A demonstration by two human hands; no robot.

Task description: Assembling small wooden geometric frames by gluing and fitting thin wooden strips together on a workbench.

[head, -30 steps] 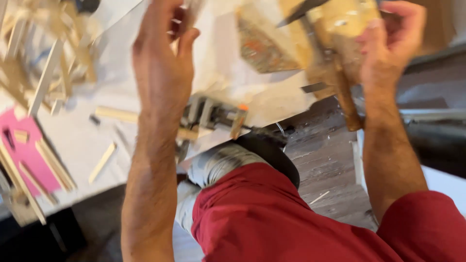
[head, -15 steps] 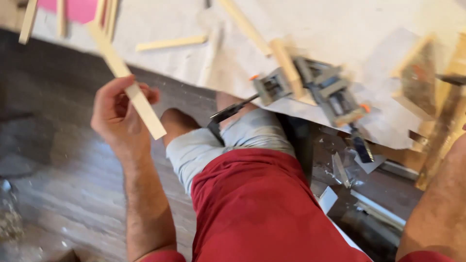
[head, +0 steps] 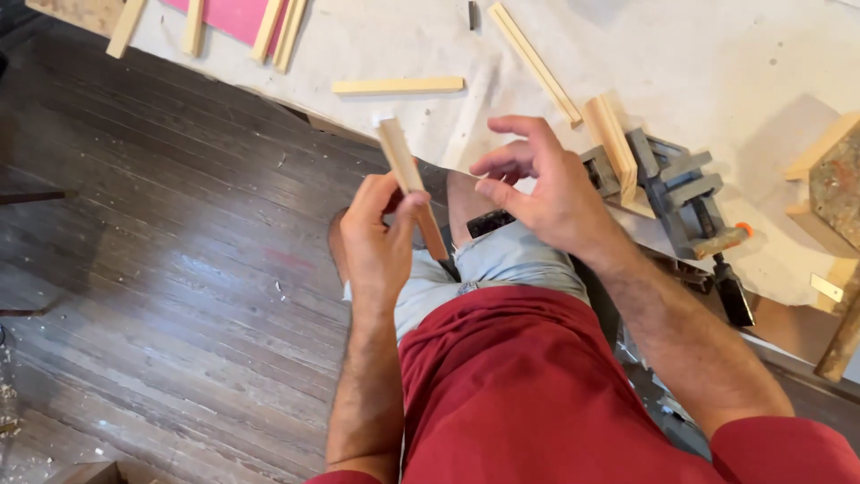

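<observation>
One broad sheet of pale paper (head: 717,81) covers the bench top ahead of us, and everything else sits on it or hangs just off its edge, so we read it as a cover that keeps the bench clean. Below it runs the dark plank floor (head: 161,296), dusted with pale chips at the lower left.

Next in size is the small grey vise (head: 667,188), near the bench edge and within easy reach of our right arm. A short wooden block (head: 612,143) stands in or against its jaws, tilted; we cannot tell whether it is clamped tight.

A pink board (head: 235,18) lies at the far edge with several wooden strips across it. Loose strips are scattered nearer: a long thin one (head: 535,61) lying at a slant, and a shorter one (head: 398,85) lying nearly level.

Our left hand (head: 376,246) is closed around a wooden stick (head: 408,179), thumb and fingers pinching its lower half so the upper end stands clear, tilted away from us over our knee, just short of the bench edge. Held that way, its free end and faces are open to view.

Our right hand (head: 542,193) holds nothing; its fingers are loosely curled and spread, hovering just beside the stick without touching it, between stick and vise.
</observation>
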